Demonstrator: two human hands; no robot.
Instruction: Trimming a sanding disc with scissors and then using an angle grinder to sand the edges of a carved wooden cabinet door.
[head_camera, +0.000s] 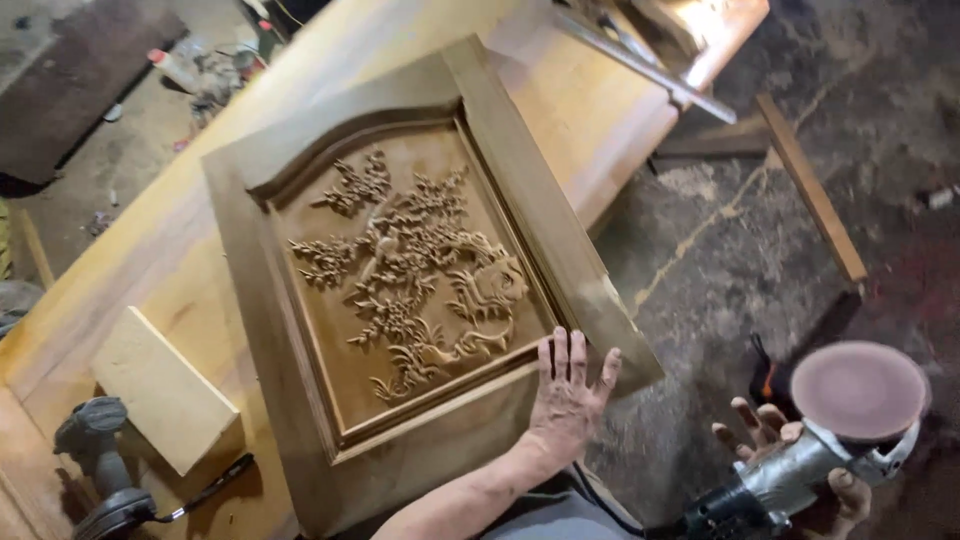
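My left hand (567, 392) lies flat, palm down, fingers spread wide and straight, on the lower right corner of the carved wooden panel (410, 270). It grips nothing; the fingertips rest on the frame's bottom rail, just below the recessed field.

My right hand (800, 470) is closed around the grey body of an angle grinder (800, 465), off the workbench's right edge and over the floor. Its fingers wrap under the housing (a few fingertips poke up on the left side). The grinder's round reddish sanding disc (858, 388) faces upward, well clear of the wood.

The panel itself sits tilted across the workbench (580, 110), its lower right corner overhanging the bench edge. It has a wide plain frame with an arched top, and the inner field carries a raised carving of branches, blossoms and curling shapes.

Near the bench's lower left corner lies a pale rectangular wood block (165, 390), and just beside it a second grey power tool (100, 465) with a black cord. A long metal bar (650, 65) rests at the far right end of the bench. A loose wooden slat (810, 185) lies on the dusty floor to the right.
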